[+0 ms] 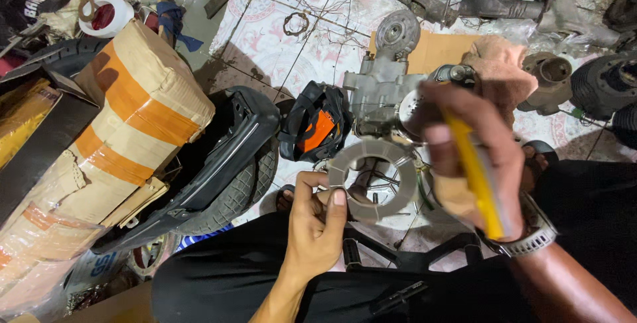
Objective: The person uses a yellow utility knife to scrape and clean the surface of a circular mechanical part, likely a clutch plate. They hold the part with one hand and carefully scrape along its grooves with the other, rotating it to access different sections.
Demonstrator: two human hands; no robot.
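My left hand pinches the near edge of a flat grey ring-shaped plate, holding it up over my lap. My right hand is closed around a yellow-handled tool, whose handle runs down toward my wrist. The tool's tip is hidden behind my fingers, near the right side of the ring. A metal watch sits on my right wrist. Just beyond both hands a grey engine casing rests on the tiled floor.
A large parcel wrapped in brown paper and orange tape lies at left beside a black fairing and a tyre. A black and orange part, cardboard, a rag, cylinders and engine parts crowd the floor.
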